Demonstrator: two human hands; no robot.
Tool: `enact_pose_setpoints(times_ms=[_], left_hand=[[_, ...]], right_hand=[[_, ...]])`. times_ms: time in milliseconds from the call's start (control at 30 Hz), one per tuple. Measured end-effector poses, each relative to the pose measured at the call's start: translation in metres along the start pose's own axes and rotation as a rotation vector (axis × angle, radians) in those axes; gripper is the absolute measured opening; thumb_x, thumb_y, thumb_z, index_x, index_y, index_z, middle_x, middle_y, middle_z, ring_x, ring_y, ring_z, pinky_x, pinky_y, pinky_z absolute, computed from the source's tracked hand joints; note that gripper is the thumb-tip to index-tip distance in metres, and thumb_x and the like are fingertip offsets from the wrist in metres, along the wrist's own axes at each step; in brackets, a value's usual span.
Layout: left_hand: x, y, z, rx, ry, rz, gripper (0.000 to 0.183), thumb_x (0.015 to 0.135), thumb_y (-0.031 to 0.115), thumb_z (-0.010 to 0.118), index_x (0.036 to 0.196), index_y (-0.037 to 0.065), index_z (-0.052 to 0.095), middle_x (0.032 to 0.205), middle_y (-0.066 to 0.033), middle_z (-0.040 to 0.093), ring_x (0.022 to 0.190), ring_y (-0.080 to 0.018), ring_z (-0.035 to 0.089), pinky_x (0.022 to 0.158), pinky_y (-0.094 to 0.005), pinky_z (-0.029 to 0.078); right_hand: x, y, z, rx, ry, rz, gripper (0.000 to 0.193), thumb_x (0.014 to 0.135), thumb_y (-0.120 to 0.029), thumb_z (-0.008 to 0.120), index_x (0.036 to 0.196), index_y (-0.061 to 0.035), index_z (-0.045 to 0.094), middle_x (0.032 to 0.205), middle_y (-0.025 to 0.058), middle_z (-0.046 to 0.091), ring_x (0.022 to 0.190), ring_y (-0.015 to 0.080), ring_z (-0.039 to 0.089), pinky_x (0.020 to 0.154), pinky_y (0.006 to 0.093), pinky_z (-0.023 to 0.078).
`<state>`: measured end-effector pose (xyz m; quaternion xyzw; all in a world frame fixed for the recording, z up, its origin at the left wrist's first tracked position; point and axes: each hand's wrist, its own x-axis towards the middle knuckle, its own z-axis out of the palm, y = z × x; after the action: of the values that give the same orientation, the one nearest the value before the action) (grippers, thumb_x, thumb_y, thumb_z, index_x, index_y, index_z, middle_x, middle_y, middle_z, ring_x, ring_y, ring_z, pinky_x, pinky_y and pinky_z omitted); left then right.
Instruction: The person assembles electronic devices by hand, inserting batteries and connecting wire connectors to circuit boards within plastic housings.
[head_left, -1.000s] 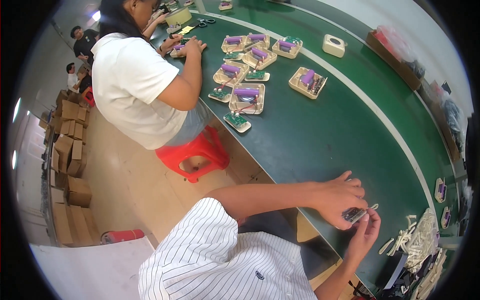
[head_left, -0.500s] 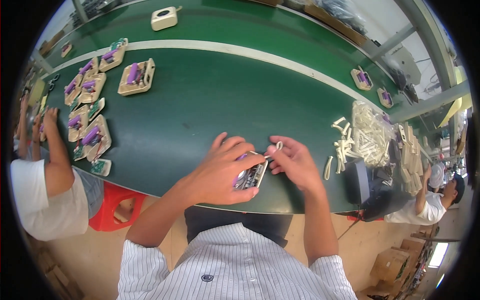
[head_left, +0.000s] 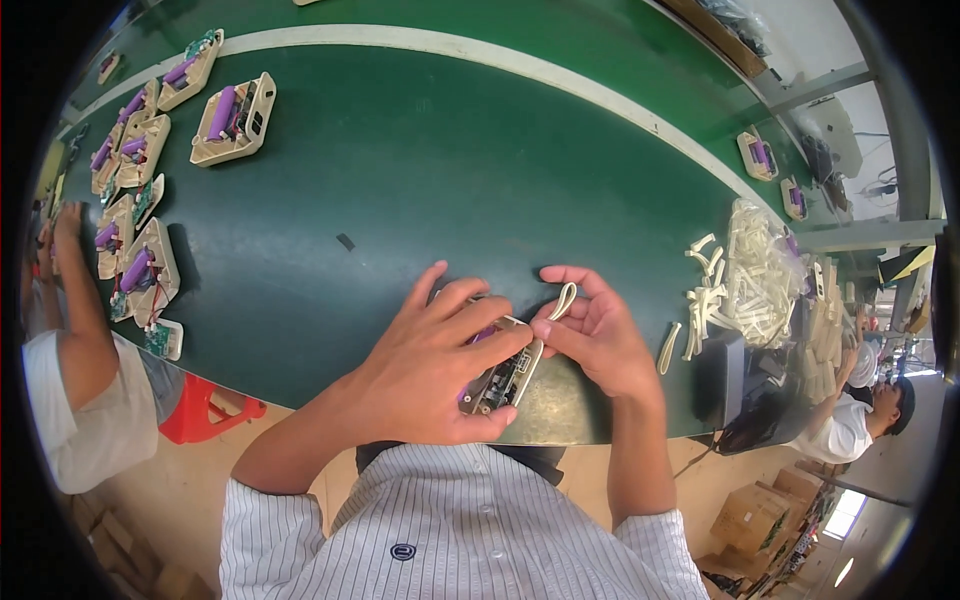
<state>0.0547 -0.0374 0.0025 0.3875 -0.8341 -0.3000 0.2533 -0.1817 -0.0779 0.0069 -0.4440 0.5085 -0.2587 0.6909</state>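
My left hand (head_left: 435, 355) is closed over a cream plastic device housing (head_left: 528, 372), gripping it across the top. Between the thumb and fingers its inside shows, with a dark circuit board (head_left: 492, 388) and a bit of purple. At the housing's right upper corner, my right hand (head_left: 595, 345) pinches a cream strap loop (head_left: 566, 298) between thumb and fingers. The loop's lower end meets the housing's edge; whether it passes through is hidden by the fingertips. To the right lie a single cream strap (head_left: 668, 348) and a loose group of like straps (head_left: 705, 305).
A clear bag of straps (head_left: 755, 285) lies right, beside a dark box (head_left: 720, 380). One open housing with a purple battery (head_left: 232, 120) stands far left, near several others (head_left: 150, 265). A co-worker's arm (head_left: 85, 290) reaches in at left. A small dark scrap (head_left: 346, 242) lies mid-table.
The view has shifted, so the table's things sit differently. The strap loop now stands up longer above my right fingers. Both hands stay on the housing and strap.
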Motion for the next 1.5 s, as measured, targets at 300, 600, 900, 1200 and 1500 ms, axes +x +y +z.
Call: enact_pose_setpoints(times_ms=[300, 600, 900, 1200, 1500], left_hand=[[0.003, 0.003, -0.002, 0.042, -0.012, -0.001, 0.065, 0.061, 0.033, 0.082, 0.120, 0.010, 0.068, 0.125, -0.0101, 0.057, 0.125, -0.0363, 0.050, 0.116, -0.0658, 0.028], [0.000, 0.001, -0.002, -0.010, -0.012, 0.001, 0.082, 0.064, 0.033, 0.083, 0.135, 0.006, 0.053, 0.125, -0.0148, 0.058, 0.128, -0.0379, 0.050, 0.117, -0.0670, 0.022], [-0.007, 0.000, -0.005, 0.016, 0.018, -0.007, 0.100, 0.068, 0.040, 0.085, 0.147, 0.001, 0.039, 0.141, -0.0226, 0.050, 0.141, -0.0428, 0.040, 0.120, -0.0644, 0.019], [-0.014, 0.000, -0.019, -0.036, -0.124, 0.041, 0.115, 0.059, 0.034, 0.096, 0.154, 0.004, 0.038, 0.155, -0.0169, 0.040, 0.152, -0.0416, 0.026, 0.121, -0.0613, 0.020], [-0.015, -0.008, -0.007, -0.023, -0.031, 0.090, 0.093, 0.063, 0.033, 0.093, 0.144, 0.011, 0.053, 0.146, -0.0134, 0.047, 0.145, -0.0415, 0.034, 0.116, -0.0637, 0.030]], right_hand=[[0.005, -0.006, -0.006, -0.027, -0.095, 0.035, 0.055, 0.093, -0.005, 0.073, 0.138, 0.0009, 0.042, 0.099, 0.0087, 0.068, 0.091, 0.0147, 0.068, 0.077, 0.0291, 0.058], [-0.003, -0.001, -0.005, -0.010, -0.059, -0.028, 0.063, 0.093, -0.005, 0.073, 0.146, -0.0005, 0.039, 0.105, 0.0118, 0.070, 0.092, 0.0155, 0.068, 0.078, 0.0286, 0.059], [-0.027, 0.006, 0.012, -0.287, 0.421, -0.266, 0.060, 0.093, -0.015, 0.076, 0.143, -0.0015, 0.046, 0.117, 0.0158, 0.066, 0.089, 0.0167, 0.067, 0.073, 0.0298, 0.057], [0.002, -0.041, -0.005, -0.840, 0.001, -0.393, 0.009, 0.087, -0.012, 0.077, 0.093, -0.0051, 0.077, 0.088, 0.0070, 0.070, 0.073, 0.0200, 0.064, 0.063, 0.0294, 0.050], [0.020, -0.057, -0.007, -0.702, -0.316, 0.000, 0.013, 0.093, -0.013, 0.075, 0.098, -0.0011, 0.075, 0.077, 0.0010, 0.070, 0.064, 0.0071, 0.060, 0.058, 0.0243, 0.048]])
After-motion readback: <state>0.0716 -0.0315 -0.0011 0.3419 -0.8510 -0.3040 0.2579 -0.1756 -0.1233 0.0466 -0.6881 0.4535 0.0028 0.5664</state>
